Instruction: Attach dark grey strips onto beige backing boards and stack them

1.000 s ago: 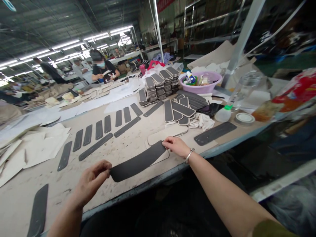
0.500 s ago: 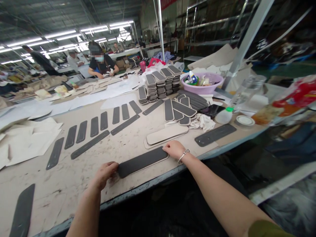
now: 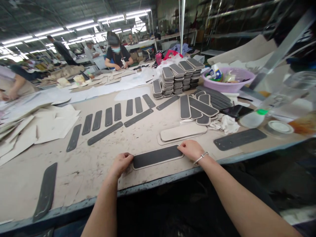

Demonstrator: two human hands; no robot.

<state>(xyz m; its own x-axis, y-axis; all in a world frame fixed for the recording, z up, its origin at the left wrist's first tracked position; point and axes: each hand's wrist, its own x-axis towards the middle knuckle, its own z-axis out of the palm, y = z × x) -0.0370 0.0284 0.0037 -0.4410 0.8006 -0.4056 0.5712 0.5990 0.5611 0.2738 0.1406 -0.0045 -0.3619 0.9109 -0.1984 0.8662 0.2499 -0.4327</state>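
In front of me, near the table's front edge, a long dark grey strip [image 3: 156,157] lies on a beige backing piece with rounded ends. A narrow beige border shows around the strip. My left hand [image 3: 122,162] pinches its left end between thumb and fingers. At the other end my right hand [image 3: 191,150], with a bracelet [image 3: 201,158] on the wrist, is closed on the strip's right corner. Just behind it lie a few bare beige backing pieces [image 3: 182,132]. To the right of my right hand is a separate dark strip [image 3: 239,139].
Several loose dark strips [image 3: 108,117] lie spread across the table [image 3: 98,168]. Bordered pieces stand in stacks [image 3: 182,79] behind a loose pile [image 3: 202,107]. A purple basin [image 3: 228,85], white cloth [image 3: 228,124] and bottle [image 3: 254,119] are at right. A co-worker [image 3: 118,54] works opposite.
The strip's left end has settled onto the backing, so the beige border now shows all round. My view has turned left, and another person's arm appears at the left edge.
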